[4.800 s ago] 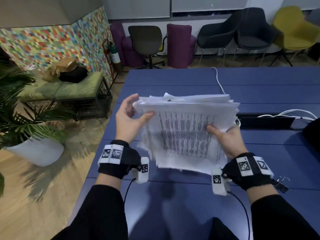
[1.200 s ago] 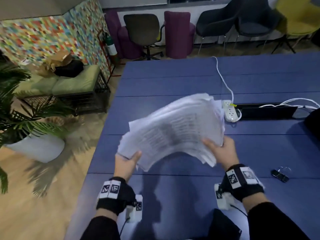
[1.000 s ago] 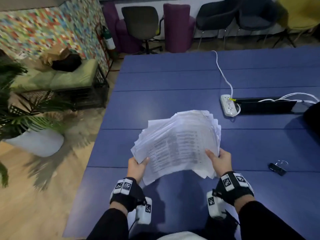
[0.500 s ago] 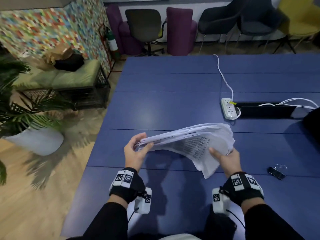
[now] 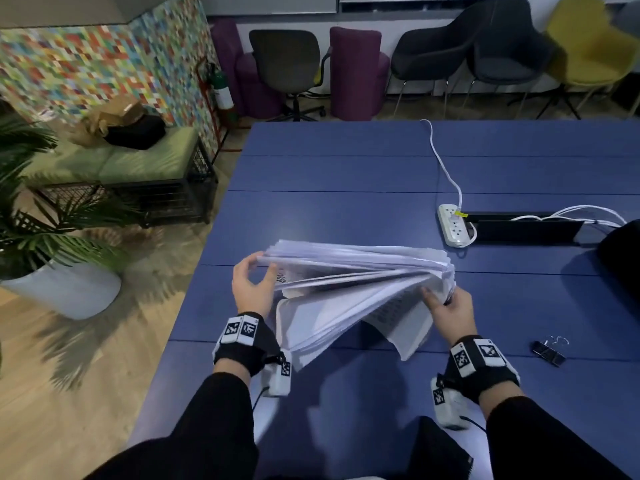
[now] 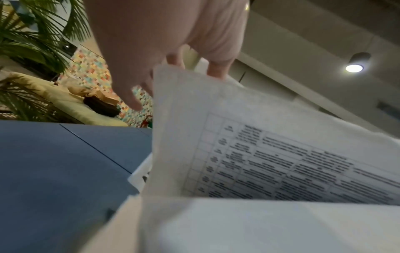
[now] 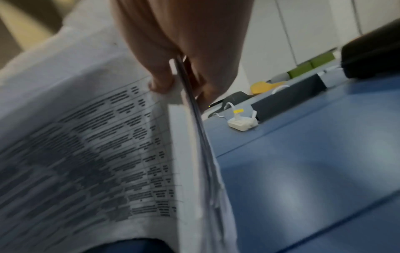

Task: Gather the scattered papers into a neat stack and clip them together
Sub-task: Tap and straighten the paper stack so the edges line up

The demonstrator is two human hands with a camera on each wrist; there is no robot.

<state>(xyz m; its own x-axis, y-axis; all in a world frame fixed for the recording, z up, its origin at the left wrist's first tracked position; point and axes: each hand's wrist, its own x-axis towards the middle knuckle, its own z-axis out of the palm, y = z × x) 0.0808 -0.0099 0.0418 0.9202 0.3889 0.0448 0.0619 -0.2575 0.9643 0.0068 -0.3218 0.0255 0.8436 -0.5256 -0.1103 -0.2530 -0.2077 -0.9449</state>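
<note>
The right hand (image 5: 450, 306) pinches the right edge of the stack of papers (image 5: 353, 282), thumb on the near face and fingers curled behind; the right wrist view shows that edge (image 7: 190, 106) clamped between thumb and fingers. The left hand (image 5: 251, 289) holds only the uppermost sheets at the left edge, thumb (image 5: 268, 277) under them and fingertips over the top; in the left wrist view the fingertips (image 6: 216, 68) hook over the corner of a printed sheet.

The stack is held in the air above the blue table (image 5: 346, 174), touching nothing else. Half a second ago it was one fairly tight bundle sagging between the hands. Now it fans open from the right-hand grip: the top layers stay level in the left hand, while the lower sheets have dropped away on the left and hang down toward the person, their loose corners just over the left wrist band. Both hands sit at much the same place over the table as before.

The binder clip (image 5: 550, 351) lies on the table to the right of the right wrist, unmoved. The white power strip (image 5: 453, 225) with its cable remains farther back.
</note>
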